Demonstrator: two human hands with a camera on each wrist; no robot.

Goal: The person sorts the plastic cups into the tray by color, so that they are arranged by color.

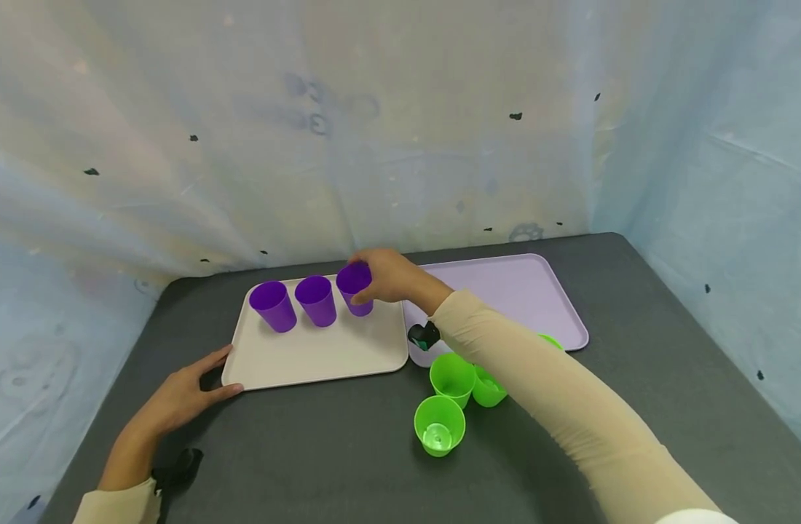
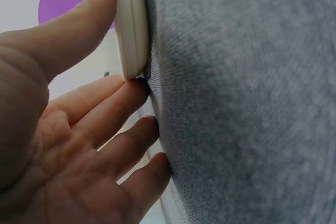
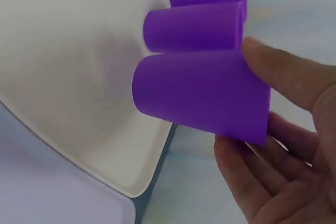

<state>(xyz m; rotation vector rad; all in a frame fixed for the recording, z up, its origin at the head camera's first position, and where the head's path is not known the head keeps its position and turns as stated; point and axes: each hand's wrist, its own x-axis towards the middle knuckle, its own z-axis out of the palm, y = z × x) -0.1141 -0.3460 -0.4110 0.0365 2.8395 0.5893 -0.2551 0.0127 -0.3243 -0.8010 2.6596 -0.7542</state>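
Three purple cups stand in a row along the far side of a cream tray [image 1: 328, 356]. My right hand [image 1: 390, 278] grips the rightmost purple cup [image 3: 194, 93] near its rim, thumb on one side and fingers on the other. The middle cup [image 1: 317, 302] and the left cup [image 1: 274, 307] stand upright beside it. At the tray's near left corner rests my left hand [image 1: 178, 397]. Its thumb [image 2: 86, 22] touches the tray's near edge, while the fairly straight fingers [image 2: 113, 103] lie against the left side, fingertips down at the dark table surface.
A lilac tray [image 1: 515, 291] lies right of the cream one, partly behind my right arm. Several green cups stand in front of it, among them a near one [image 1: 439, 429] and one behind [image 1: 453, 377]; my sleeve covers some. Pale sheeting [image 1: 400, 145] hangs behind the table.
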